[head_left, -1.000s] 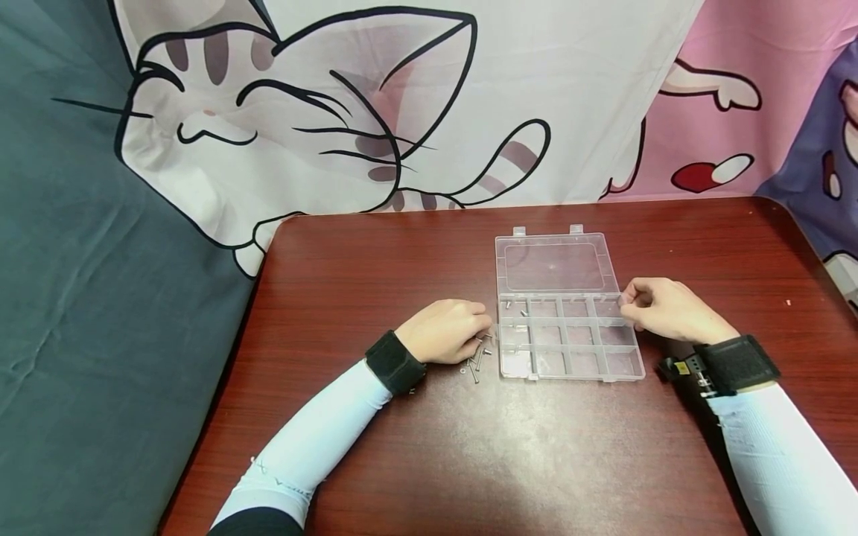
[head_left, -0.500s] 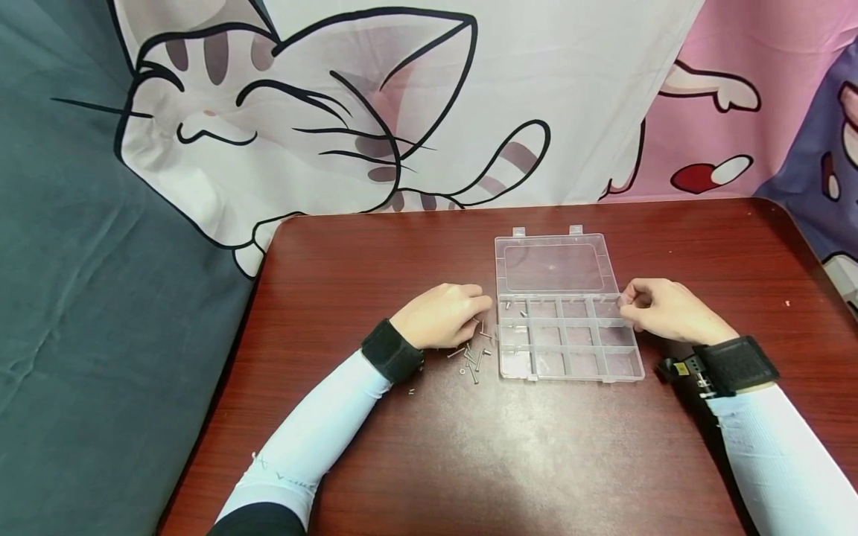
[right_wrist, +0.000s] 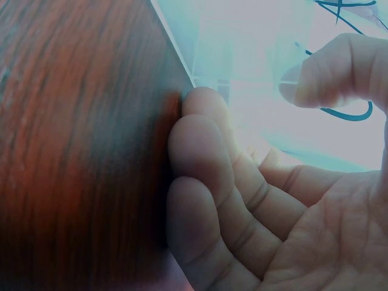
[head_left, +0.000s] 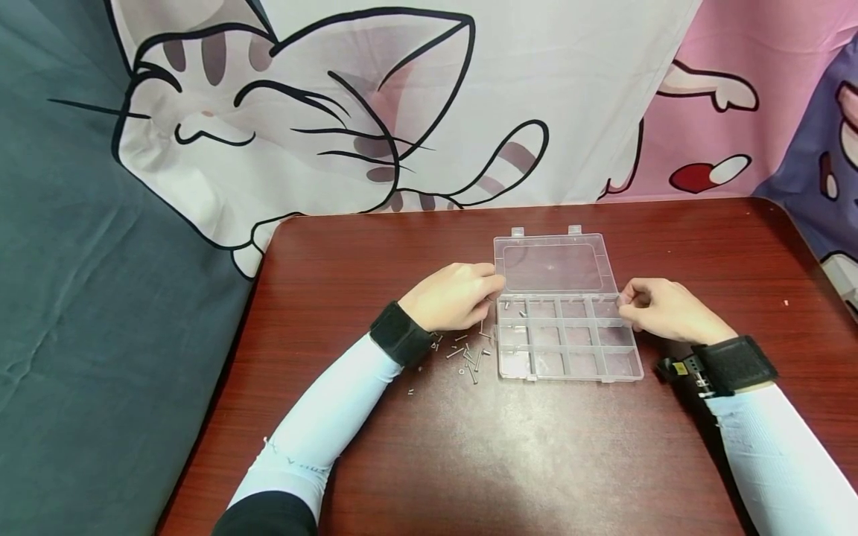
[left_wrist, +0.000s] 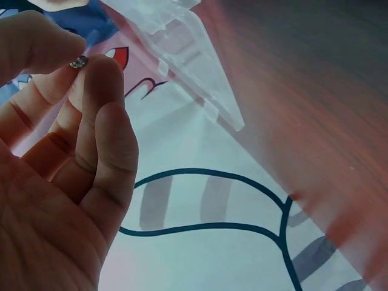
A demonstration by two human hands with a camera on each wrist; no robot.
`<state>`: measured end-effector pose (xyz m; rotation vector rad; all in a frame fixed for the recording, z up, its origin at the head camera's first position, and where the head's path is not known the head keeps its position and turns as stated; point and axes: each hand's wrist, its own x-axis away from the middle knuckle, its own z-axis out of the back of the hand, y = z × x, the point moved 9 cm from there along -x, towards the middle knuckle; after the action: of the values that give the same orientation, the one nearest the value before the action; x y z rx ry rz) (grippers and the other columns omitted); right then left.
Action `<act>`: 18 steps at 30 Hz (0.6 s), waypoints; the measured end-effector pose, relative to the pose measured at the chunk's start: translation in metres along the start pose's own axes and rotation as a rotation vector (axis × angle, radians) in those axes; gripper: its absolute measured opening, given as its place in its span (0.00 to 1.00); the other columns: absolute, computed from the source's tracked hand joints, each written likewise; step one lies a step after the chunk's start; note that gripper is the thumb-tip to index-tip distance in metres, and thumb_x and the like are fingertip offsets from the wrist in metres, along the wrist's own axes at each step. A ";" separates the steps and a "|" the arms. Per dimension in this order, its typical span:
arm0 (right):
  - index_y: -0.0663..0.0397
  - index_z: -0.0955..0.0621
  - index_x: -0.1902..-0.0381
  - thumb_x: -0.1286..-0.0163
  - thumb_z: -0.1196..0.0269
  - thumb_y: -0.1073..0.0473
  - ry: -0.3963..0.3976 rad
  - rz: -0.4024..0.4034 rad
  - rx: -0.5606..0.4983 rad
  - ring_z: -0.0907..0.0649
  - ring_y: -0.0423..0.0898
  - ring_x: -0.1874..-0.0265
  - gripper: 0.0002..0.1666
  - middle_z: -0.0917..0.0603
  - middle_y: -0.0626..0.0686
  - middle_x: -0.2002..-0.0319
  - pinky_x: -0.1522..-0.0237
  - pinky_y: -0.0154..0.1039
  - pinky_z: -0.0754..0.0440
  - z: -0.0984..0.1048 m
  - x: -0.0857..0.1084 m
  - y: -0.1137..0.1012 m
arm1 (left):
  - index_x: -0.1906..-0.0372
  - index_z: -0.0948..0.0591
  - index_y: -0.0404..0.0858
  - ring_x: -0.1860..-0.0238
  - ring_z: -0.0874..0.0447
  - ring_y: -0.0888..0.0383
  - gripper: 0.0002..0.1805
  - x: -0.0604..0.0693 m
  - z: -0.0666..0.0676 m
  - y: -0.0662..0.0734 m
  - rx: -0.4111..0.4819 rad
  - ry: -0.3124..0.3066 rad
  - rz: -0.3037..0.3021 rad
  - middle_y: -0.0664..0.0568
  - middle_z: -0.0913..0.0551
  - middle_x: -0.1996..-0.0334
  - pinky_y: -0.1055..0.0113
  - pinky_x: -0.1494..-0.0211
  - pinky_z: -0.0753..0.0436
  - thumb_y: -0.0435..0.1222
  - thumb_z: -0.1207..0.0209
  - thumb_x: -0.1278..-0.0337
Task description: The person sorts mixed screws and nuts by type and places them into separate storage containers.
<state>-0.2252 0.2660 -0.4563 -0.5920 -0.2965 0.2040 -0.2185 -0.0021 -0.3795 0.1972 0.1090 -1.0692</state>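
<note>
The left hand (head_left: pixel 453 296) is at the left side of the clear compartment box (head_left: pixel 570 336), near its hinge. In the left wrist view its thumb and fingers pinch a small metal screw (left_wrist: pixel 79 62), of which only the end shows. The right hand (head_left: pixel 673 308) holds the box's right edge near the hinge; in the right wrist view its fingers (right_wrist: pixel 200 145) lie at the box edge with the thumb above. The box lies with its lid (head_left: pixel 556 266) folded back. A few small metal pieces (head_left: pixel 523 313) are in its upper left compartments.
Several loose screws (head_left: pixel 472 365) lie on the brown table (head_left: pixel 563 461) left of the box, below the left hand. A tiny piece (head_left: pixel 411 391) lies farther left. Cloth with cat drawings (head_left: pixel 302 171) hangs behind the table.
The left hand has moved up from the loose screws to beside the box's hinge, uncovering more screws on the table. The right hand and the box have stayed in place.
</note>
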 end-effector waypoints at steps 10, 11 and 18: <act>0.54 0.20 0.63 0.32 0.39 0.58 -0.003 -0.004 0.001 0.18 0.42 0.75 0.05 0.17 0.48 0.75 0.71 0.36 0.27 0.000 -0.001 0.002 | 0.68 0.25 0.43 0.75 0.27 0.58 0.05 -0.019 0.003 0.008 -0.019 0.006 -0.033 0.54 0.28 0.72 0.66 0.67 0.24 0.29 0.43 0.42; 0.54 0.20 0.63 0.32 0.39 0.58 -0.003 -0.005 0.002 0.18 0.42 0.75 0.05 0.17 0.48 0.75 0.71 0.36 0.27 0.000 -0.001 0.002 | 0.68 0.25 0.43 0.75 0.27 0.58 0.05 -0.021 0.003 0.009 -0.018 0.008 -0.037 0.54 0.28 0.72 0.66 0.67 0.24 0.29 0.43 0.42; 0.54 0.20 0.63 0.33 0.39 0.58 -0.005 -0.012 -0.001 0.18 0.43 0.75 0.05 0.17 0.49 0.75 0.71 0.36 0.27 -0.002 -0.002 0.003 | 0.68 0.25 0.42 0.74 0.27 0.59 0.05 -0.031 0.005 0.016 -0.023 0.012 -0.066 0.54 0.28 0.73 0.66 0.67 0.25 0.29 0.45 0.41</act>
<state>-0.2264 0.2672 -0.4598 -0.5906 -0.3051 0.1935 -0.2191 0.0304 -0.3671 0.1799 0.1395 -1.1323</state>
